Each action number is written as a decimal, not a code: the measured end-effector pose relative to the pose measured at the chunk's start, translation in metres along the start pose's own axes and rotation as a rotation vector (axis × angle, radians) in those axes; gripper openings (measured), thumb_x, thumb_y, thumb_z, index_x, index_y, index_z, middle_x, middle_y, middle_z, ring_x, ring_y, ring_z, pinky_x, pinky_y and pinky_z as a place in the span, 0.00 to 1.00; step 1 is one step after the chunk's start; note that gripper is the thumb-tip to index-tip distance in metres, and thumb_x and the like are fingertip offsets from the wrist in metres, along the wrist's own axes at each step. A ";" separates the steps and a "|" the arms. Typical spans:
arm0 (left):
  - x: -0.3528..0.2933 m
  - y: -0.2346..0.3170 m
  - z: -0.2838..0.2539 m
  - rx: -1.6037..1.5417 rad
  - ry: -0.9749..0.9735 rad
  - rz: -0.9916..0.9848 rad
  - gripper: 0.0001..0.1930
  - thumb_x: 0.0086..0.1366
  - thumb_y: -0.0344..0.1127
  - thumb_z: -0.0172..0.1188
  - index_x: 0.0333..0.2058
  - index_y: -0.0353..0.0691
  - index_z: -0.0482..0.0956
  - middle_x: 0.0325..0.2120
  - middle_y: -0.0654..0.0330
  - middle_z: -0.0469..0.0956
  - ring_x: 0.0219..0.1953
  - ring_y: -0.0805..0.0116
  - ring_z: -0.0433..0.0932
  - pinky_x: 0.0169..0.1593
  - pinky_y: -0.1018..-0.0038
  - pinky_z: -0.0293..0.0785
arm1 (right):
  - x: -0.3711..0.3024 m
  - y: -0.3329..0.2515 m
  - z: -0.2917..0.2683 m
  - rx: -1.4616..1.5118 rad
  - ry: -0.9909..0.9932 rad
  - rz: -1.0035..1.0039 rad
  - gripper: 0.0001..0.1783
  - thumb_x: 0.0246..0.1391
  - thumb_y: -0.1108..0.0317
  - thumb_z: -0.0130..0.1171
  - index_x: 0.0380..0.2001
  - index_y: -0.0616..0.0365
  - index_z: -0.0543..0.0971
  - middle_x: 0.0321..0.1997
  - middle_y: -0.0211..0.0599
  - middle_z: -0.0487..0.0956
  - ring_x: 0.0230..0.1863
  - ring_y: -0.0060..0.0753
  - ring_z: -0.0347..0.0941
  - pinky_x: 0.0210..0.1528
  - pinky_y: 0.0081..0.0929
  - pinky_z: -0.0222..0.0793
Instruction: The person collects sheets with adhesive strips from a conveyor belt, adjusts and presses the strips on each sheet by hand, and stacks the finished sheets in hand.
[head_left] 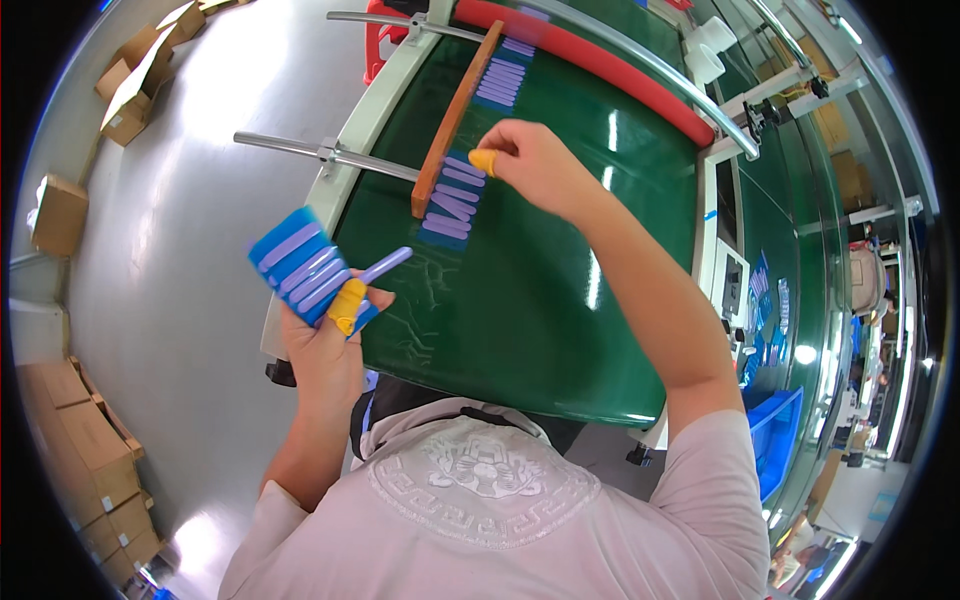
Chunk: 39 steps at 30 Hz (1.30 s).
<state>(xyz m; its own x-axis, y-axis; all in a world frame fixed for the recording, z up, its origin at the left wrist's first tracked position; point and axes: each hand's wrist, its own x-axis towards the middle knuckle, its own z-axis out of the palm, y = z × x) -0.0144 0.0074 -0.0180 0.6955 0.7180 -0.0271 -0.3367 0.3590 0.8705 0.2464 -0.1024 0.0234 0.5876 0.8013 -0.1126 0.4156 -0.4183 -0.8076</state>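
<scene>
My left hand (pixel 328 352) grips a blue tray (pixel 268 238) with several purple sticks lying in its grooves. One loose purple stick (pixel 386 265) juts out to the right from between the same fingers. Over the green conveyor belt (pixel 540 310), my right hand (pixel 540 165) has its fingertips pinched together at the upper right edge of a second blue tray (pixel 436 238). Purple sticks lie in that tray, some of them slanted. Whatever the right fingertips hold is hidden. Yellow finger covers (pixel 346 306) show on both hands.
A wooden guide bar (pixel 452 130) runs along the trays' left side, carried by metal rods (pixel 375 163). Farther up the belt sits another filled tray (pixel 500 85), below a red roller (pixel 600 75). A blue bin (pixel 775 440) stands right; cardboard boxes (pixel 90 440) are stacked left.
</scene>
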 end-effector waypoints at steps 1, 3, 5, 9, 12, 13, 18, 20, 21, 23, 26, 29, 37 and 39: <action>0.002 -0.001 0.003 0.007 -0.035 -0.033 0.10 0.63 0.25 0.57 0.43 0.37 0.71 0.36 0.55 0.77 0.33 0.63 0.80 0.43 0.59 0.79 | -0.017 -0.012 0.001 0.132 -0.050 -0.016 0.11 0.54 0.67 0.57 0.37 0.63 0.77 0.32 0.32 0.78 0.36 0.19 0.71 0.38 0.19 0.68; 0.004 -0.005 0.015 -0.011 -0.055 -0.097 0.12 0.62 0.24 0.57 0.44 0.37 0.69 0.36 0.56 0.77 0.33 0.63 0.80 0.42 0.63 0.78 | -0.048 -0.018 0.008 0.399 -0.257 -0.056 0.09 0.55 0.71 0.58 0.39 0.62 0.77 0.35 0.28 0.77 0.37 0.16 0.71 0.39 0.16 0.67; 0.005 -0.009 0.025 -0.028 -0.106 -0.177 0.15 0.61 0.21 0.58 0.45 0.37 0.68 0.36 0.56 0.78 0.33 0.64 0.81 0.40 0.70 0.78 | -0.067 -0.017 0.019 0.279 -0.270 -0.110 0.08 0.53 0.75 0.56 0.38 0.63 0.76 0.35 0.29 0.77 0.36 0.16 0.71 0.38 0.18 0.68; 0.004 -0.010 0.034 0.034 -0.086 -0.196 0.14 0.61 0.20 0.58 0.45 0.36 0.68 0.36 0.55 0.79 0.34 0.64 0.81 0.40 0.72 0.79 | -0.081 -0.019 0.028 0.333 -0.206 0.003 0.08 0.47 0.79 0.51 0.33 0.65 0.75 0.28 0.36 0.76 0.31 0.25 0.72 0.36 0.23 0.69; 0.000 -0.012 0.037 0.059 -0.037 -0.230 0.13 0.61 0.21 0.57 0.44 0.34 0.68 0.37 0.54 0.79 0.33 0.65 0.81 0.40 0.72 0.79 | -0.084 -0.026 0.023 0.118 -0.219 -0.015 0.04 0.52 0.76 0.54 0.33 0.64 0.75 0.28 0.30 0.75 0.30 0.16 0.69 0.34 0.17 0.67; 0.000 -0.012 0.039 0.061 -0.035 -0.224 0.13 0.61 0.21 0.57 0.44 0.34 0.68 0.37 0.54 0.79 0.33 0.65 0.81 0.40 0.72 0.79 | -0.081 -0.026 0.022 0.119 -0.221 -0.022 0.04 0.52 0.76 0.54 0.33 0.64 0.75 0.28 0.30 0.75 0.30 0.16 0.69 0.34 0.17 0.67; 0.013 -0.012 0.029 0.183 0.041 -0.006 0.09 0.65 0.24 0.54 0.42 0.32 0.69 0.38 0.51 0.79 0.33 0.66 0.81 0.40 0.71 0.79 | -0.045 0.008 0.013 0.188 0.186 0.097 0.06 0.47 0.72 0.57 0.30 0.63 0.78 0.29 0.42 0.76 0.30 0.32 0.73 0.34 0.27 0.69; 0.014 -0.012 0.026 0.195 0.015 0.020 0.08 0.65 0.25 0.54 0.42 0.32 0.69 0.37 0.52 0.79 0.32 0.67 0.80 0.39 0.71 0.79 | -0.030 0.025 0.018 0.077 0.267 0.077 0.07 0.47 0.70 0.59 0.29 0.61 0.79 0.31 0.43 0.76 0.33 0.36 0.73 0.36 0.30 0.69; 0.013 -0.011 0.025 0.212 0.007 0.012 0.08 0.65 0.26 0.55 0.41 0.33 0.69 0.36 0.52 0.79 0.31 0.66 0.80 0.37 0.69 0.78 | -0.023 0.027 0.024 -0.030 0.336 0.052 0.07 0.46 0.69 0.60 0.29 0.60 0.80 0.33 0.44 0.75 0.35 0.39 0.73 0.38 0.33 0.69; 0.010 -0.010 0.024 0.209 -0.013 0.005 0.08 0.64 0.26 0.56 0.40 0.35 0.70 0.33 0.54 0.77 0.29 0.66 0.78 0.35 0.68 0.77 | -0.013 0.032 0.034 -0.106 0.319 0.071 0.07 0.45 0.68 0.61 0.28 0.59 0.81 0.35 0.44 0.74 0.38 0.42 0.72 0.41 0.36 0.68; 0.002 -0.014 0.018 0.133 0.011 -0.045 0.08 0.64 0.26 0.56 0.41 0.34 0.69 0.32 0.56 0.78 0.30 0.68 0.79 0.37 0.71 0.77 | -0.003 0.033 0.042 -0.170 0.299 0.108 0.07 0.44 0.68 0.61 0.27 0.57 0.82 0.37 0.45 0.75 0.43 0.48 0.70 0.47 0.41 0.67; -0.002 -0.017 0.013 0.134 0.047 -0.057 0.06 0.63 0.27 0.57 0.39 0.36 0.71 0.32 0.55 0.77 0.28 0.66 0.78 0.34 0.68 0.75 | 0.002 0.035 0.042 -0.123 0.240 0.137 0.07 0.44 0.68 0.61 0.28 0.56 0.83 0.37 0.44 0.75 0.44 0.48 0.71 0.47 0.40 0.67; 0.003 -0.013 0.006 0.110 0.047 -0.014 0.05 0.64 0.26 0.56 0.38 0.35 0.72 0.32 0.54 0.78 0.28 0.67 0.79 0.35 0.69 0.77 | 0.002 0.036 0.039 -0.088 0.179 0.179 0.07 0.45 0.68 0.61 0.30 0.57 0.82 0.38 0.44 0.76 0.46 0.48 0.71 0.48 0.40 0.67; 0.003 -0.013 0.007 0.105 0.039 -0.010 0.05 0.64 0.26 0.56 0.39 0.35 0.72 0.33 0.54 0.78 0.28 0.67 0.79 0.35 0.69 0.77 | 0.003 0.039 0.041 -0.098 0.194 0.161 0.08 0.45 0.68 0.61 0.30 0.56 0.82 0.38 0.44 0.76 0.46 0.48 0.71 0.48 0.40 0.67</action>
<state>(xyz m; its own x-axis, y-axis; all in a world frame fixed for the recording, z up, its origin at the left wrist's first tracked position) -0.0041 0.0010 -0.0257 0.6729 0.7378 -0.0531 -0.2604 0.3035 0.9166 0.2356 -0.0991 -0.0321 0.7699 0.6279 -0.1141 0.3657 -0.5806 -0.7274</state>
